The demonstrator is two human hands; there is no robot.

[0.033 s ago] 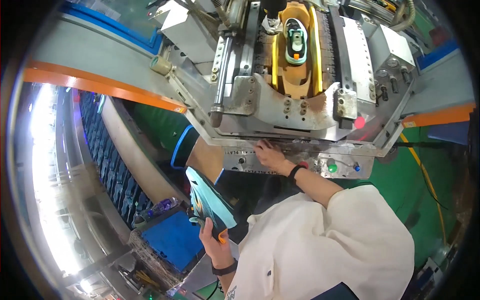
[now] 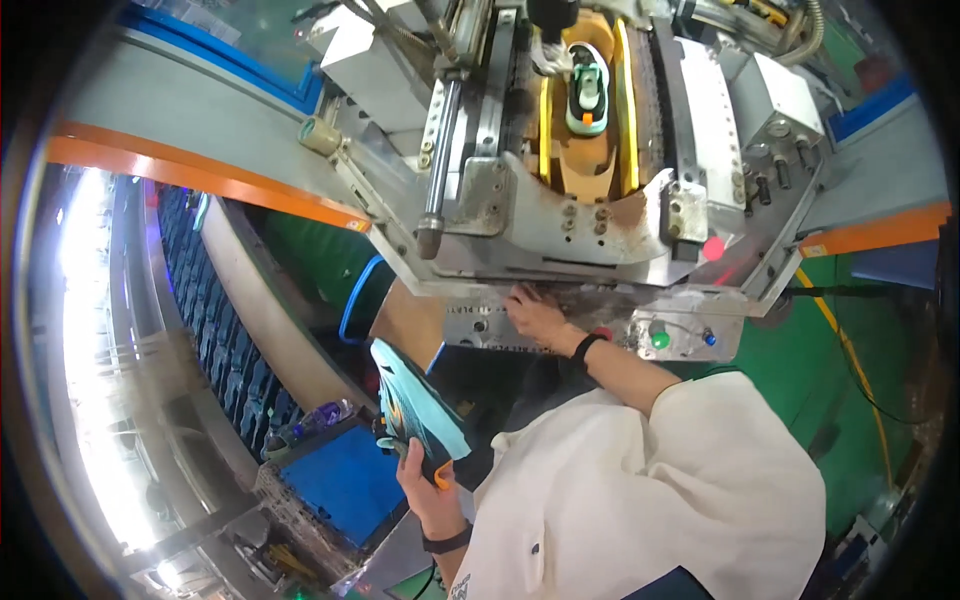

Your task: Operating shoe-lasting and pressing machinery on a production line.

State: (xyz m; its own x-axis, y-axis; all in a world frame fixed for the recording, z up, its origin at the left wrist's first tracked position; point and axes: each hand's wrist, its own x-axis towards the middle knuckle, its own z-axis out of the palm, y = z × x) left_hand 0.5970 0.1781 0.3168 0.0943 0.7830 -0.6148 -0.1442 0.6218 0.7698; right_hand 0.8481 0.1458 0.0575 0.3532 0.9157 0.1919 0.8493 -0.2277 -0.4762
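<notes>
My left hand (image 2: 432, 493) grips a light blue athletic shoe (image 2: 415, 398) with dark and orange parts, its toe pointing up and away from me. An orange loop hangs by my fingers at the heel end. My right hand (image 2: 538, 320) lies with fingers spread against the metal front panel (image 2: 465, 328) of a machine, left of the green button (image 2: 660, 340). What the fingertips touch is hard to make out. A second shoe (image 2: 588, 95), mint and black with an orange tab, sits inside the machine between two yellow side pads (image 2: 628, 110).
Left of me stands a blue-topped surface (image 2: 345, 480) with a purple bottle (image 2: 325, 415) beside it. A conveyor with dark segments (image 2: 225, 290) runs along the left. Orange-edged frames (image 2: 210, 180) flank the machine, and a yellow line (image 2: 850, 350) crosses the green floor.
The view has shifted slightly. White material below the black rod at the machine's top has changed shape and looks blurred. Both hands keep their places.
</notes>
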